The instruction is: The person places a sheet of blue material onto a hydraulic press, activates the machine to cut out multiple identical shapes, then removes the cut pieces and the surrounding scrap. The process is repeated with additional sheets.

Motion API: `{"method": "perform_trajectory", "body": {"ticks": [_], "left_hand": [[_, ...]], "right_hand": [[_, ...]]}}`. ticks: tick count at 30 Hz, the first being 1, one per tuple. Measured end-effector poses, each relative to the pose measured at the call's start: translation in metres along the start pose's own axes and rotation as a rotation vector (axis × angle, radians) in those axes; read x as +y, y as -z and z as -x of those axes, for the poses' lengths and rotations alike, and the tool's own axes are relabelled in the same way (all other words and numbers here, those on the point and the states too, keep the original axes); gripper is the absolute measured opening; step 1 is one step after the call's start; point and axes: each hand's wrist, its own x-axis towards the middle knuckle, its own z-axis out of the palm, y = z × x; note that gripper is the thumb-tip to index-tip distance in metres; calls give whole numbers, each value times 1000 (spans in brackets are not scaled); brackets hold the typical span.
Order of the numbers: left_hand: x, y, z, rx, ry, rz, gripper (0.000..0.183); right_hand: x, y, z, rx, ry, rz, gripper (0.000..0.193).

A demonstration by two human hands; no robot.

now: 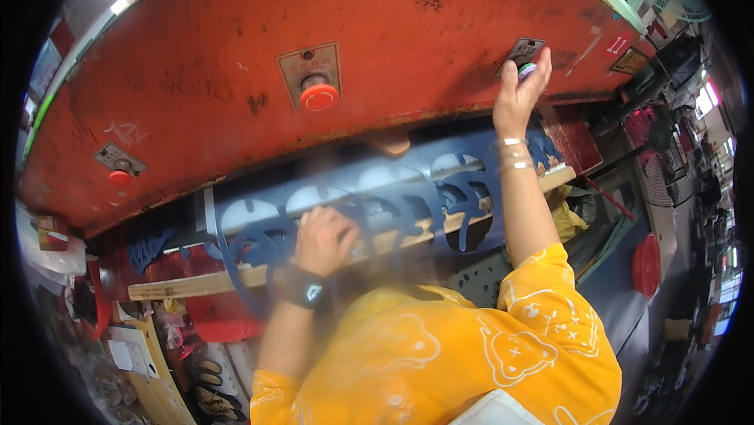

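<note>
My right hand (522, 91) reaches up to the red machine front (408, 40). Its fingers are stretched out, and the palm and thumb lie against a small round purple-and-green button (527, 72). Lower down, my left hand (326, 240), with a black band at the wrist, has its fingers curled at the blue cut-out sheet (408, 213). The sheet's strips and my fingertips are smeared by motion. Through the openings in the sheet show several pale rounded shapes (318, 199). Loose blue strips hang over the edge of a long wooden board (196, 283).
A red mushroom-shaped button (320, 95) stands out mid-panel; a smaller red knob (120, 174) is at the left. Below the board are a red basin (224, 319) and scissors-like dark handles (209, 372). A red basket (646, 265) and a fan (667, 146) stand on the right.
</note>
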Motion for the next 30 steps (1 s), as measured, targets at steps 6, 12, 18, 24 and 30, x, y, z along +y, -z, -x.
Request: {"method": "perform_trajectory", "body": {"ticks": [6,12,18,24,30], "left_hand": [[3,21,-31,15,65,-51,10],[21,18,-8,24,112,-54,11],[34,5,-3,92,152,-104,10],[35,-4,9,117,160,-109,11],[58,-6,50,16,177,-52,10]], "right_hand": [[-26,67,59,-648,-373,-222,42],[-53,97,102,-1150,104,269,27],[-53,98,99,-1169,159,304,24],[-57,105,116,-1048,213,301,20],[-60,129,80,-1694,37,222,29]]}}
